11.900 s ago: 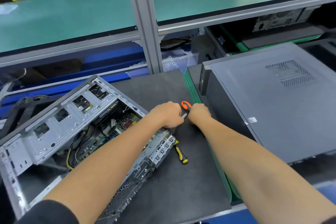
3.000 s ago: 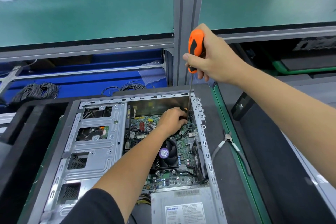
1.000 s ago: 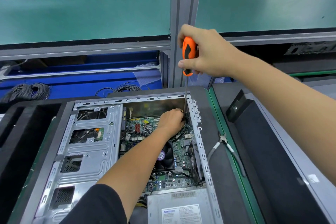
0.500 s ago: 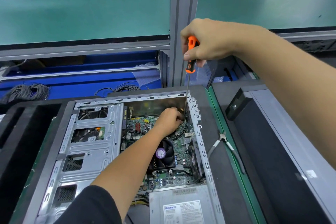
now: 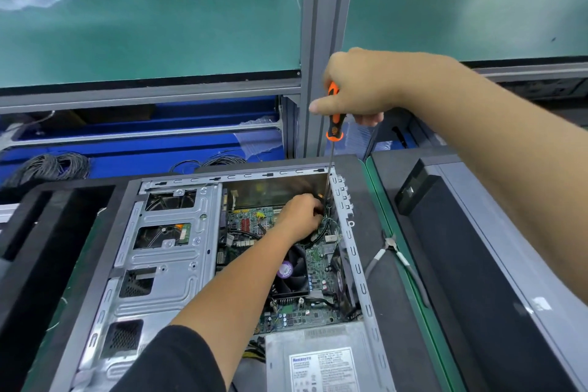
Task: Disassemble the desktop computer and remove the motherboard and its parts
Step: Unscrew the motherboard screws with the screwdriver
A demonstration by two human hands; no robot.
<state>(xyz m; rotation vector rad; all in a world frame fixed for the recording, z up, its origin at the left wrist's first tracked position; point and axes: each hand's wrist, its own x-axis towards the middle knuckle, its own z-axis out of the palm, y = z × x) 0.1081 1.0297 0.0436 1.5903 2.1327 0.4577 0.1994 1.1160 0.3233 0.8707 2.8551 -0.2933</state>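
Observation:
An open desktop case (image 5: 165,258) lies flat on the dark mat. Inside it I see the green motherboard (image 5: 251,223), a black CPU fan (image 5: 294,274) and a grey power supply (image 5: 318,360). My right hand (image 5: 359,86) grips the orange-and-black handle of a long screwdriver (image 5: 332,124), held upright over the case. Its thin shaft runs down to the board's far right corner. My left hand (image 5: 300,212) is inside the case at that corner, fingers curled around the shaft's lower end near the tip. The tip itself is hidden by the fingers.
Pliers (image 5: 389,248) with grey handles lie on the mat right of the case. A removed dark side panel (image 5: 496,264) lies further right. An aluminium post (image 5: 321,41) rises behind the case, and coiled black cables (image 5: 51,165) sit on the blue shelf at the back left.
My right hand has rolled round the screwdriver handle over the last second, covering more of it. The left hand has stayed at the board's far right corner.

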